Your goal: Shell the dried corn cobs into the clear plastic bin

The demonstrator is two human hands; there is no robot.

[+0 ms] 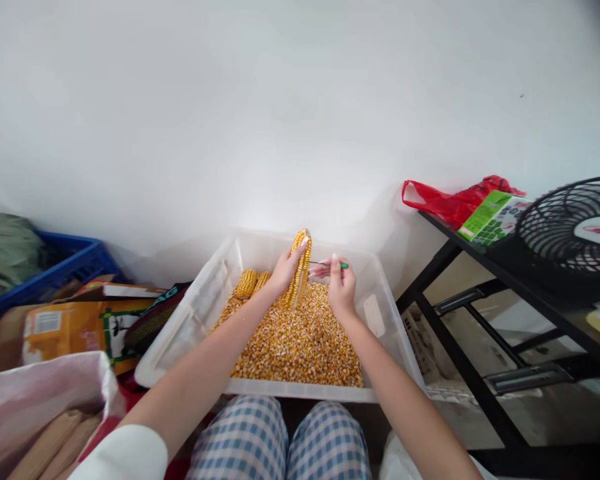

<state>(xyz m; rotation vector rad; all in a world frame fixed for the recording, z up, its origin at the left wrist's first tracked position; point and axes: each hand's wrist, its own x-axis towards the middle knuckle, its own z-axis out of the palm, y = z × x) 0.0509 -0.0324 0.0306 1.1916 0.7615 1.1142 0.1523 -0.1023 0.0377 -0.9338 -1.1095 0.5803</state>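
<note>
My left hand point(286, 270) is closed around a yellow corn cob point(297, 277), held tilted with its tip up. A strip along the cob's right side looks bare of kernels. In my right hand point(342, 283) is a screwdriver point(344, 265) with a green handle; its thin metal shaft points left and reaches the cob. Both hands are above a translucent plastic bin point(325, 392). Loose corn kernels point(300, 350) fill much of its bottom. Two more corn cobs point(247, 285) lie on the kernels at the bin's left.
A black folding table point(480, 260) at the right bears a fan point(580, 227), a green box point(495, 217) and a red plastic bag point(450, 202). To the left are a blue crate point(80, 257), an orange package point(75, 327) and a white sack point(45, 380). A white wall rises behind the bin.
</note>
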